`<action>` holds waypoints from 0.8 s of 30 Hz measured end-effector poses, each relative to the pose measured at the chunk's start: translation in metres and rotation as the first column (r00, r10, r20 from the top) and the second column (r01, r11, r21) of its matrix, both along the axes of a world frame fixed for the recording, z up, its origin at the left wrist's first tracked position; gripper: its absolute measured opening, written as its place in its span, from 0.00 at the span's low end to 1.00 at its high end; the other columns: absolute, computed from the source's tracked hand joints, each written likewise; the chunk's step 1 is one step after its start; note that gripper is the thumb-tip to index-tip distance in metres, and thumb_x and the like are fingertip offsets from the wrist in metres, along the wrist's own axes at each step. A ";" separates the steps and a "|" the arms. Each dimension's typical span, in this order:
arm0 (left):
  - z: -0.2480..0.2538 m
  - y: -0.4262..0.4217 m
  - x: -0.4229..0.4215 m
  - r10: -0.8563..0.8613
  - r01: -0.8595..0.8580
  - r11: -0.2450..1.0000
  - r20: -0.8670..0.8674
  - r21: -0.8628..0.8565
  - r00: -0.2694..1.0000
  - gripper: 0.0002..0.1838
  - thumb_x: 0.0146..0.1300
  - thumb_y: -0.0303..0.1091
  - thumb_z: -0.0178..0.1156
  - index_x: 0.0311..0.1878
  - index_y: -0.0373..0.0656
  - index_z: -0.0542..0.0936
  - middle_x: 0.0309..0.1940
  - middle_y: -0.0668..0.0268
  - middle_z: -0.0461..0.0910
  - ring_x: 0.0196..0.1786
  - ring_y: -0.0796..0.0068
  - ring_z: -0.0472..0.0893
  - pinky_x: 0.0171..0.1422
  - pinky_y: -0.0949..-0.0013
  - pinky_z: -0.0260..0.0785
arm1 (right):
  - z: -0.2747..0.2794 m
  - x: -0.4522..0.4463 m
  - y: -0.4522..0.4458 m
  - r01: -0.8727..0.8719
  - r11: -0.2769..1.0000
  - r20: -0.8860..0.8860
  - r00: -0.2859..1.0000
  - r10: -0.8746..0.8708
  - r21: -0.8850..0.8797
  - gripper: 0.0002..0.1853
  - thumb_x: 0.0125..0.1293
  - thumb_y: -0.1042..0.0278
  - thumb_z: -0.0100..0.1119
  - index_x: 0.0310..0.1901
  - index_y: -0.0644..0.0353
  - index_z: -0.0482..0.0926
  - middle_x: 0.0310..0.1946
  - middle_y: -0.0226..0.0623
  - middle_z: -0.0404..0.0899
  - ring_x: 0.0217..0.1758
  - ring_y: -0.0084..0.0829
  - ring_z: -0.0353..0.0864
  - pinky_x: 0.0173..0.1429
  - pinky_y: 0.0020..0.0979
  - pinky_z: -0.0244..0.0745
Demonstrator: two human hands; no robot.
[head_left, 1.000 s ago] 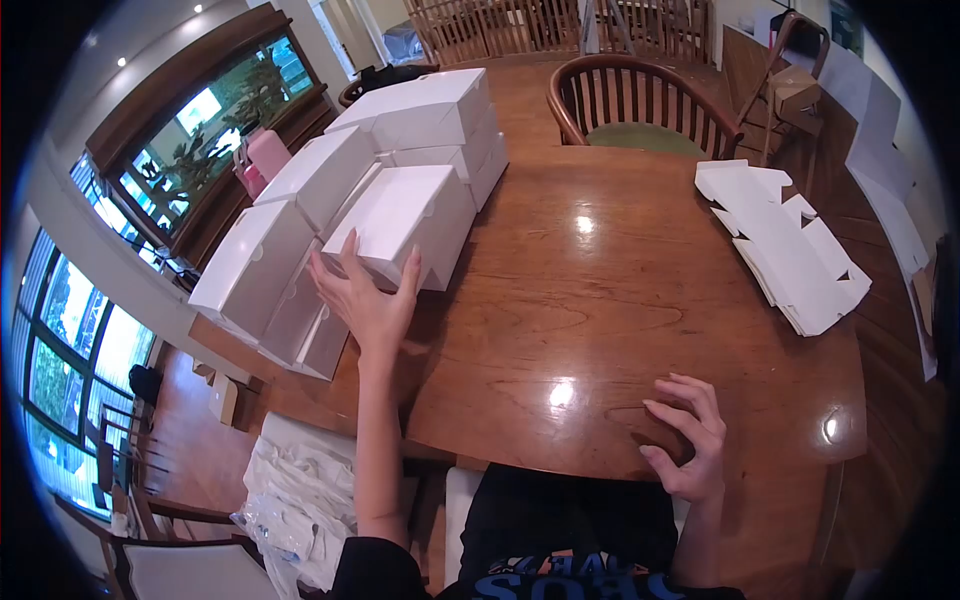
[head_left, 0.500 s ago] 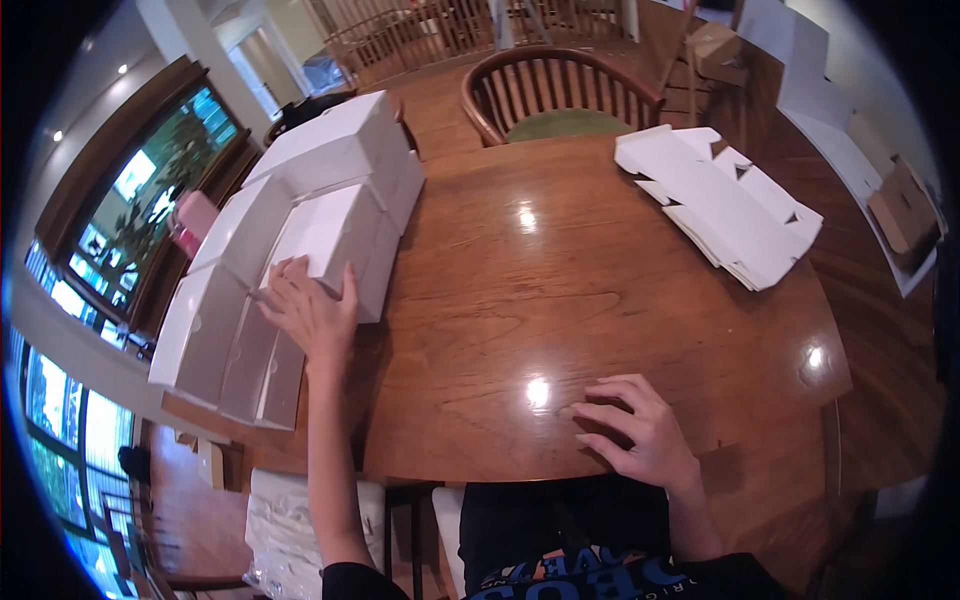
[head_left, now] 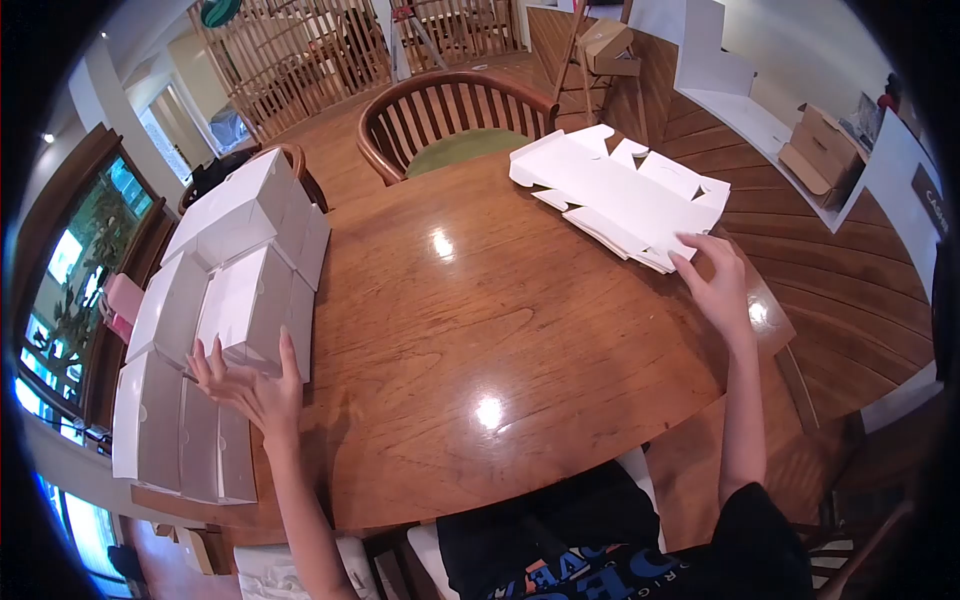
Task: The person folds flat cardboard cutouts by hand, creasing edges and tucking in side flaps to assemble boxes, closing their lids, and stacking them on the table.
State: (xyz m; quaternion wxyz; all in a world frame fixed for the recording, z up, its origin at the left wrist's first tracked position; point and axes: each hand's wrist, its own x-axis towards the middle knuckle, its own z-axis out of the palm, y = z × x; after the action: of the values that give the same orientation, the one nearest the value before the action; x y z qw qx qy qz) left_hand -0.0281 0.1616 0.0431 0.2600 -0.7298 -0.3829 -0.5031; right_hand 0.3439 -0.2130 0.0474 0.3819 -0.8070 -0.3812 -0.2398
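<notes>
Reaching to both sides of a polished wooden table [head_left: 430, 350] in the head view, with bare arms spread wide above a dark printed shirt [head_left: 560, 540] at six o'clock. Seen at eight o'clock with the left hand [head_left: 250, 390]: palm open, fingers spread and pointing upward, empty, just beside a stack of white boxes [head_left: 275, 225]. Cannot tell light contact from a narrow gap there. Stacked along the nine o'clock side of the table, in stepped rows, with small rounded notches showing on several sides.

Stretched to three o'clock with the right hand [head_left: 724, 295]: thumb and forefinger slightly parted at the near corner of flat white cardboard sheets [head_left: 625, 195]. Cannot tell a pinch from a mere touch. Lying at two o'clock, layered one over another, with angular cut-outs and loose flaps along the edges.

Pictured beyond the table at twelve o'clock, a curved wooden chair [head_left: 450, 125] with a green seat. Placed farther off at one o'clock, a brown carton [head_left: 608, 45]; at two o'clock, an open brown box [head_left: 825, 150] on a white ledge [head_left: 745, 115]. Glimpsed behind the stack at nine o'clock, a pink container [head_left: 122, 300] near a fish tank [head_left: 100, 235].
</notes>
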 end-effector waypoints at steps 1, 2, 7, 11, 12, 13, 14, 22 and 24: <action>0.001 -0.006 0.001 -0.091 0.090 0.995 0.033 0.036 0.995 0.45 0.54 0.50 0.71 0.68 0.44 0.57 0.69 0.52 0.50 0.76 0.44 0.50 0.76 0.34 0.43 | 0.001 0.010 0.001 0.039 0.995 -0.195 0.979 -0.056 -0.090 0.20 0.64 0.57 0.65 0.54 0.59 0.81 0.42 0.47 0.84 0.52 0.43 0.80 0.56 0.39 0.74; 0.001 -0.011 0.003 -0.181 0.176 0.981 0.064 0.076 0.981 0.45 0.54 0.45 0.73 0.68 0.44 0.56 0.70 0.51 0.50 0.76 0.44 0.50 0.77 0.36 0.44 | -0.005 0.027 -0.001 0.022 0.972 -0.224 0.971 -0.077 -0.235 0.30 0.67 0.46 0.60 0.64 0.57 0.73 0.44 0.53 0.83 0.53 0.46 0.81 0.57 0.43 0.74; -0.005 -0.028 0.007 -0.403 0.398 0.912 0.037 0.096 0.915 0.44 0.53 0.35 0.73 0.67 0.47 0.55 0.70 0.48 0.50 0.75 0.43 0.51 0.76 0.39 0.46 | -0.003 0.044 0.002 -0.067 0.904 -0.348 0.933 -0.094 -0.423 0.37 0.64 0.43 0.62 0.69 0.56 0.66 0.45 0.56 0.83 0.51 0.51 0.83 0.57 0.46 0.74; -0.008 -0.048 0.017 -0.527 0.525 0.847 -0.011 -0.088 0.850 0.43 0.52 0.32 0.73 0.67 0.48 0.55 0.70 0.47 0.50 0.74 0.43 0.53 0.76 0.40 0.47 | 0.006 0.040 0.004 -0.056 0.830 -0.280 0.952 -0.123 -0.554 0.41 0.62 0.40 0.63 0.71 0.55 0.63 0.42 0.58 0.83 0.50 0.54 0.82 0.57 0.46 0.75; -0.013 -0.048 0.020 -0.565 0.563 0.819 0.009 -0.112 0.825 0.43 0.53 0.32 0.72 0.66 0.48 0.55 0.70 0.46 0.50 0.73 0.43 0.53 0.75 0.40 0.47 | 0.004 0.042 0.003 -0.053 0.831 -0.278 0.952 -0.125 -0.554 0.41 0.62 0.40 0.63 0.71 0.55 0.63 0.42 0.58 0.83 0.50 0.54 0.82 0.57 0.46 0.75; -0.014 -0.049 0.020 -0.567 0.564 0.818 0.010 -0.113 0.824 0.43 0.53 0.32 0.72 0.66 0.48 0.55 0.70 0.46 0.50 0.73 0.43 0.53 0.75 0.40 0.47 | 0.000 0.046 0.000 -0.054 0.827 -0.250 0.962 -0.106 -0.560 0.41 0.62 0.41 0.63 0.71 0.55 0.64 0.41 0.57 0.83 0.49 0.53 0.83 0.56 0.46 0.75; -0.014 -0.050 0.020 -0.579 0.574 0.809 -0.006 -0.127 0.815 0.42 0.53 0.32 0.72 0.66 0.48 0.56 0.70 0.46 0.51 0.74 0.43 0.53 0.75 0.40 0.47 | -0.003 0.049 -0.001 -0.055 0.823 -0.222 0.971 -0.087 -0.565 0.41 0.61 0.41 0.63 0.70 0.55 0.64 0.40 0.56 0.83 0.48 0.53 0.83 0.56 0.46 0.75; -0.013 -0.057 0.021 -0.605 0.582 0.779 -0.036 -0.234 0.795 0.37 0.54 0.33 0.71 0.65 0.44 0.64 0.70 0.48 0.54 0.74 0.42 0.53 0.74 0.43 0.48 | 0.003 0.039 0.005 -0.132 0.807 -0.206 0.978 0.013 -0.576 0.21 0.71 0.60 0.52 0.62 0.60 0.71 0.29 0.54 0.82 0.38 0.52 0.82 0.45 0.47 0.74; -0.013 -0.059 0.022 -0.622 0.588 0.751 -0.026 -0.301 0.782 0.35 0.54 0.34 0.71 0.64 0.43 0.67 0.70 0.49 0.55 0.73 0.43 0.54 0.74 0.44 0.48 | 0.003 0.041 0.004 -0.091 0.796 -0.147 0.989 0.002 -0.598 0.18 0.73 0.64 0.50 0.60 0.61 0.73 0.26 0.53 0.81 0.35 0.52 0.81 0.43 0.47 0.74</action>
State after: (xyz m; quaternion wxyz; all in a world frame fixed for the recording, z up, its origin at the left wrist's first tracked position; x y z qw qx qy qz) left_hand -0.0062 0.1029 0.0296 0.0015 -0.8731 -0.1752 -0.4550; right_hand 0.3850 -0.2088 0.0504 0.1365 -0.8917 -0.4298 -0.0398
